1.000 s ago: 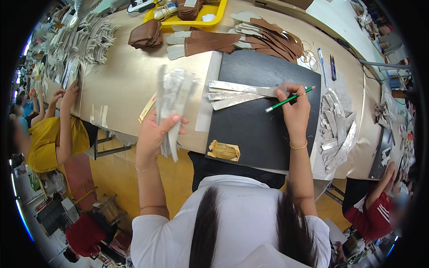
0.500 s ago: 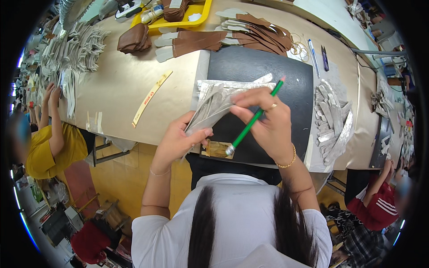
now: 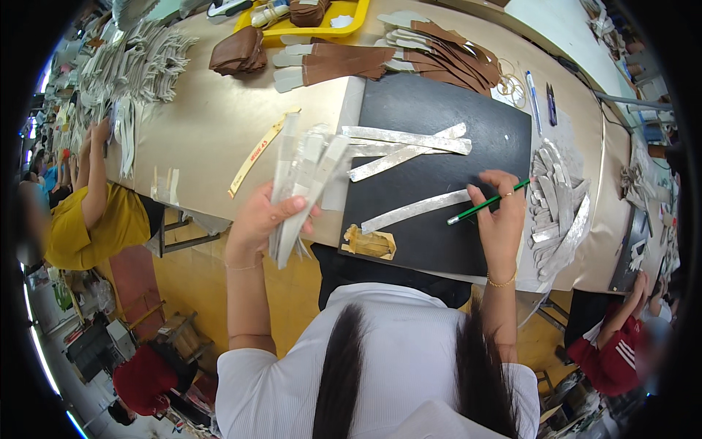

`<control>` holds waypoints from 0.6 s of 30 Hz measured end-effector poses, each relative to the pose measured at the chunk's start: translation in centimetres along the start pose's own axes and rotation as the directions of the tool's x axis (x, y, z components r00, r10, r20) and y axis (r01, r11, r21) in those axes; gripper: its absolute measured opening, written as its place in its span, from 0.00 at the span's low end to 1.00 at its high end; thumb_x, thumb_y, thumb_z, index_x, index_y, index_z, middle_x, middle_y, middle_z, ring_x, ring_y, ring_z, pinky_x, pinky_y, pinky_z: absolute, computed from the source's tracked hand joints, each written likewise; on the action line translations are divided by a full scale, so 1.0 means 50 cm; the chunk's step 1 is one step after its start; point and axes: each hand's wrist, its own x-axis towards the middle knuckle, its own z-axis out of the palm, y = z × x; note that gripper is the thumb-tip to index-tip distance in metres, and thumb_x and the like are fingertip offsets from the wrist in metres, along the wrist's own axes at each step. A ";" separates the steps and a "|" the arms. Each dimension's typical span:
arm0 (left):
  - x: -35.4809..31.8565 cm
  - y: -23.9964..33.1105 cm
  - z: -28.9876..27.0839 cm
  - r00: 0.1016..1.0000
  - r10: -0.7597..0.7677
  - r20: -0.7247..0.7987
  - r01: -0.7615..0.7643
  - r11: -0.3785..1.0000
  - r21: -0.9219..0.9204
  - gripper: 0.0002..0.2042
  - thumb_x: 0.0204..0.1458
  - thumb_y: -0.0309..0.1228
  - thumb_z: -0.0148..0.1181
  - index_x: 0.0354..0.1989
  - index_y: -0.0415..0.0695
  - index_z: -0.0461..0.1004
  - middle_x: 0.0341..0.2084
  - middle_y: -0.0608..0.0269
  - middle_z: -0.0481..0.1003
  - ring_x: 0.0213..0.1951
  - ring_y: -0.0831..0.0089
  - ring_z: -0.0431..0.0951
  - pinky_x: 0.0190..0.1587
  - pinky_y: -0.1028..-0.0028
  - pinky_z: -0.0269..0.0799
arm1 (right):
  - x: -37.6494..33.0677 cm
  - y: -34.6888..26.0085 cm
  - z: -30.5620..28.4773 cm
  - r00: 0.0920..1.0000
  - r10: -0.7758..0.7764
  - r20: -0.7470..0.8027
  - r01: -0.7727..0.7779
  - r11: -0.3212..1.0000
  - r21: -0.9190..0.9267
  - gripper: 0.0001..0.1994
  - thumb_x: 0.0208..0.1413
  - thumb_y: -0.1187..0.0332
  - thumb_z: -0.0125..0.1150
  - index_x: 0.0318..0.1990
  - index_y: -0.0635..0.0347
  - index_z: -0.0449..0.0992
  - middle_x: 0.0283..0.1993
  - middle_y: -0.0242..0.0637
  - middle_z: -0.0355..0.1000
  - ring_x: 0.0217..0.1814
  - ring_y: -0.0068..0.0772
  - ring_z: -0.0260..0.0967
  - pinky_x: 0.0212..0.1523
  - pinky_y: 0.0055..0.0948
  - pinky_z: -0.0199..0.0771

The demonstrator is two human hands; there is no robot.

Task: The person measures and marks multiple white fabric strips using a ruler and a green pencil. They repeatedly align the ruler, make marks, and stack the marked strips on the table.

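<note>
My left hand (image 3: 265,219) is closed around a fanned bundle of pale grey strips (image 3: 311,157), raised beside the left edge of a black board (image 3: 439,99) and blurred at the top. Over the board's right part, my right hand (image 3: 503,223) holds a slim green pencil (image 3: 490,202) slantwise between its fingers. Its thumb and fingertips are at the right end of a single curved grey strip (image 3: 413,209) lying on the board; whether they pinch it I cannot tell. Farther up, a few grey strips (image 3: 409,137) lie crossed on the board.
A heap of grey strips (image 3: 559,205) lies right of the board. A yellow printed strip (image 3: 263,152) is to the left. Brown pieces (image 3: 344,64), a yellow tray (image 3: 358,18), a pen (image 3: 533,102) and dark snips (image 3: 551,104) are at the back. Co-workers sit at both sides.
My left hand has moved left with the bundle, away from the board. My right hand has left the bundle and moved right and down to a single strip on the board.
</note>
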 end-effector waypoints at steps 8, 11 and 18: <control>0.033 -0.032 0.090 0.909 -0.080 0.410 0.143 0.982 -0.125 0.27 0.51 0.39 0.74 0.50 0.32 0.72 0.29 0.48 0.81 0.23 0.65 0.81 0.25 0.68 0.79 | 0.112 -0.094 -0.011 0.885 -0.434 0.169 0.262 0.764 0.590 0.20 0.47 0.83 0.66 0.48 0.51 0.83 0.42 0.33 0.76 0.40 0.37 0.75 0.40 0.33 0.76; 0.036 -0.030 0.095 0.888 -0.086 0.452 0.166 0.976 -0.141 0.27 0.50 0.38 0.74 0.50 0.31 0.71 0.29 0.47 0.81 0.22 0.65 0.81 0.24 0.69 0.78 | 0.121 -0.079 -0.033 0.812 -0.531 0.244 0.301 0.738 0.604 0.25 0.45 0.84 0.65 0.51 0.50 0.82 0.44 0.34 0.75 0.40 0.37 0.75 0.39 0.33 0.76; 0.028 -0.022 0.099 0.840 -0.152 0.520 0.258 0.956 -0.137 0.24 0.54 0.36 0.72 0.51 0.33 0.71 0.31 0.50 0.81 0.24 0.71 0.81 0.27 0.73 0.79 | 0.103 -0.090 -0.053 0.818 -0.469 0.334 0.150 0.734 0.663 0.24 0.48 0.84 0.68 0.53 0.50 0.83 0.50 0.38 0.77 0.48 0.39 0.78 0.45 0.32 0.79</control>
